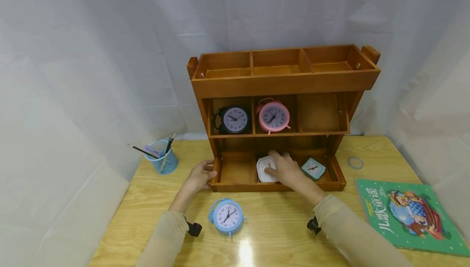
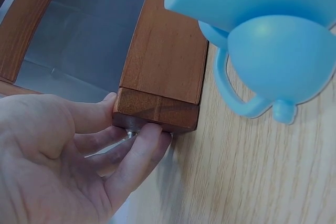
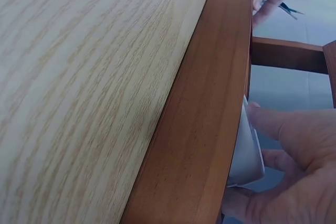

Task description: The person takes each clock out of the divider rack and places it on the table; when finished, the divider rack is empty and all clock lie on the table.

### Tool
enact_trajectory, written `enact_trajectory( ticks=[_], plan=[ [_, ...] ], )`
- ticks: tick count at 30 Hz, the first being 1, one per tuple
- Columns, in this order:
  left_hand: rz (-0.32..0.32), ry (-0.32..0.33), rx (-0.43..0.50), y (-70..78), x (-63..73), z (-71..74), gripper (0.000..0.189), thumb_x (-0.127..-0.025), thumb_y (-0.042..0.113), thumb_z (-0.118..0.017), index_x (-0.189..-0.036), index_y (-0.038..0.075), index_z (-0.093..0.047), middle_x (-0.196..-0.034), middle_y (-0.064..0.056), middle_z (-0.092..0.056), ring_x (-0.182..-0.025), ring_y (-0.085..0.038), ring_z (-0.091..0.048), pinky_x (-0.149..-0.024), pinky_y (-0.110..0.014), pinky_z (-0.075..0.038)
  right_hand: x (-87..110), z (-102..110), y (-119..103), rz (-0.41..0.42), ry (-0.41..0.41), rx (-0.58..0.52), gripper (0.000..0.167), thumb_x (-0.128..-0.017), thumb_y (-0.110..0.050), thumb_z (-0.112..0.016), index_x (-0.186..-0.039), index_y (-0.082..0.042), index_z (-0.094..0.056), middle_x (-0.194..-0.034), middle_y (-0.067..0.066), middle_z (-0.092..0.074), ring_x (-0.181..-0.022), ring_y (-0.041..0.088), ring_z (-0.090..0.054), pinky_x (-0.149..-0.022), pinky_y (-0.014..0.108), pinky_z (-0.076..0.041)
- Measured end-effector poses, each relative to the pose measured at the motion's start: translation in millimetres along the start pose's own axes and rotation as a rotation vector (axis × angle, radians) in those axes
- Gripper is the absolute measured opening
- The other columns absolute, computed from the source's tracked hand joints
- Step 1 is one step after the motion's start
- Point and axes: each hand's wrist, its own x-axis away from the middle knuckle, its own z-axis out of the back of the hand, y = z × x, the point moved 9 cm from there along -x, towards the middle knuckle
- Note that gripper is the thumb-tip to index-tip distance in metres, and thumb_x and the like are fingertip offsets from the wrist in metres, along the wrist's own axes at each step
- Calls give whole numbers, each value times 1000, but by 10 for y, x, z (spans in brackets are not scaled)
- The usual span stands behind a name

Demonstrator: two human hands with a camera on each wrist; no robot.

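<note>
A brown wooden shelf (image 1: pixel 282 87) with three tiers stands at the back of the table. My left hand (image 1: pixel 200 176) grips the left front corner of its bottom tier; in the left wrist view, thumb and fingers pinch the wooden end (image 2: pixel 157 109). In the bottom middle compartment my right hand (image 1: pixel 288 170) holds a white square clock (image 1: pixel 265 169), partly covered by the fingers. The right wrist view shows the clock's white side (image 3: pixel 245 153) behind the front board (image 3: pixel 194 114). A blue alarm clock (image 1: pixel 228 217) lies face up on the table before the shelf.
The middle tier holds a black alarm clock (image 1: pixel 235 119) and a pink one (image 1: pixel 274 117). A small teal clock (image 1: pixel 313 168) sits bottom right. A blue pen cup (image 1: pixel 169 165) stands left; a tape ring (image 1: pixel 355 162) and a green book (image 1: pixel 411 214) lie right.
</note>
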Motion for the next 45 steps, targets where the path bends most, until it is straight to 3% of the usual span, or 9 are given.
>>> enact_trajectory(
  ticks=[6, 12, 15, 17, 21, 25, 33, 40, 45],
  plan=[
    [3, -2, -1, -23, -10, 3, 53, -107, 3, -56, -157, -3, -41, -147, -35, -52, -125, -50, -62, -85, -52, -64, -25, -43, 103, -69, -48, -93, 65, -101, -36, -73, -155, -9, -48, -148, 39, -48, -122, 57, -60, -95, 66, -55],
    [2, 2, 0, -38, -12, 9, 52, -107, 2, -57, -157, -3, -42, -146, -35, -53, -124, -50, -63, -83, -51, -65, -68, -10, 129, -9, -59, -216, 56, -100, -23, -72, -149, -1, -55, -149, 30, -57, -137, 54, -52, -111, 68, -45],
    [5, 3, 2, -32, -1, 17, 52, -107, 3, -57, -157, -3, -42, -146, -35, -53, -124, -50, -63, -84, -51, -65, -78, -1, 157, -17, -103, -361, 54, -101, -17, -71, -149, -1, -54, -148, 28, -58, -128, 46, -61, -102, 57, -56],
    [9, 6, 3, -28, 2, 22, 52, -107, 3, -57, -157, -2, -42, -146, -34, -53, -124, -49, -63, -84, -51, -64, -69, -6, 177, -51, -152, -466, 56, -102, -15, -69, -153, -2, -51, -148, 31, -56, -114, 39, -66, -82, 48, -63],
    [5, 4, 2, -24, -1, 19, 52, -107, 3, -56, -157, -2, -42, -146, -35, -53, -123, -49, -63, -84, -51, -64, -45, -26, 184, -110, -242, -583, 59, -104, -15, -66, -157, -5, -44, -144, 33, -51, -91, 28, -67, -60, 35, -61],
    [-5, -5, 15, -10, 13, 21, 52, -107, 3, -57, -156, -2, -43, -145, -35, -53, -121, -47, -65, -84, -50, -65, -41, -37, 185, -129, -289, -601, 59, -106, -17, -64, -159, -6, -41, -145, 31, -49, -85, 26, -67, -60, 35, -62],
    [-10, -3, 4, 2, 24, 34, 52, -106, 5, -59, -156, -2, -43, -143, -35, -54, -115, -43, -67, -80, -47, -65, -21, -34, 174, -104, -364, -687, 62, -107, -19, -62, -162, -6, -35, -143, 30, -47, -98, 29, -65, -66, 39, -64],
    [9, -2, 4, -29, 3, -1, 52, -108, 4, -56, -157, -1, -42, -147, -35, -53, -123, -49, -63, -85, -52, -64, 4, 31, 214, -93, -330, -736, 65, -107, -18, -61, -164, -9, -31, -149, 31, -44, -94, 27, -67, -65, 39, -65],
    [12, 6, -6, -16, 11, 11, 51, -108, 5, -57, -157, 0, -43, -147, -34, -53, -120, -47, -65, -84, -51, -64, 25, 55, 231, -93, -326, -878, 69, -108, -14, -59, -167, -10, -24, -152, 33, -43, -96, 26, -69, -70, 39, -67]
  ],
)
